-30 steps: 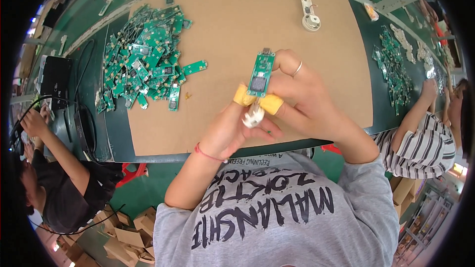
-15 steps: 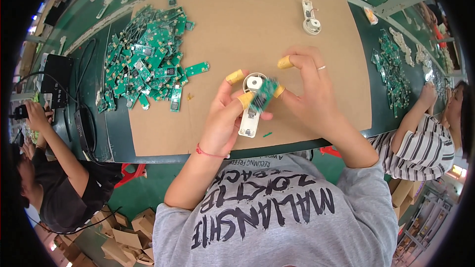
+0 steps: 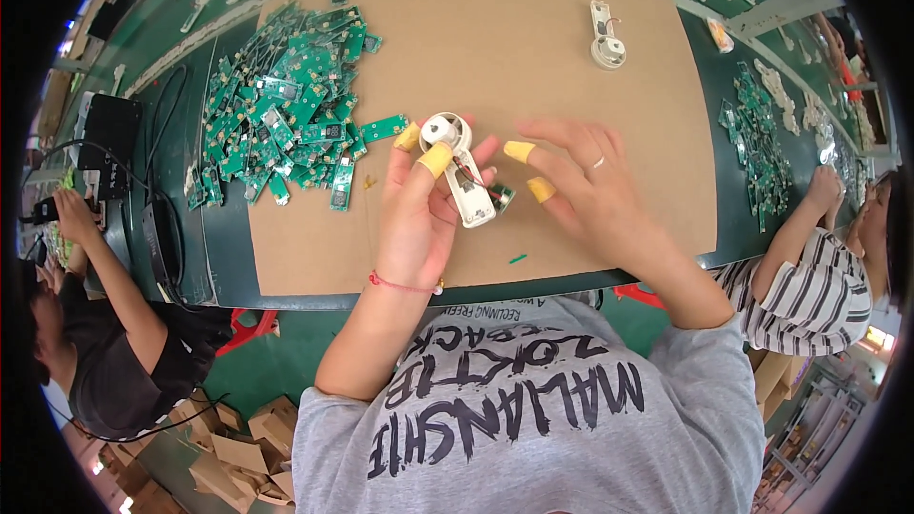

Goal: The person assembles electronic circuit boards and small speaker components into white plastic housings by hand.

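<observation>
My left hand grips a white plastic housing, with yellow-covered thumb and finger around its ring-shaped end. Inside the ring sits a round white motor. Thin red and dark wires run along the housing's channel. Beside its lower end a small green circuit board hangs, partly hidden behind the housing. To the right, my right hand is open and holds nothing. Yellow covers wrap its thumb and forefinger tips, which are apart from the board.
A heap of green circuit boards lies at the left of the brown cardboard sheet. Another white housing rests at the far right. More boards lie beyond the sheet's right edge. Two people work at either side.
The circuit board has left my right fingers and now hangs beside the housing. My left hand has moved the housing left and slightly up, turning it. My right hand has opened.
</observation>
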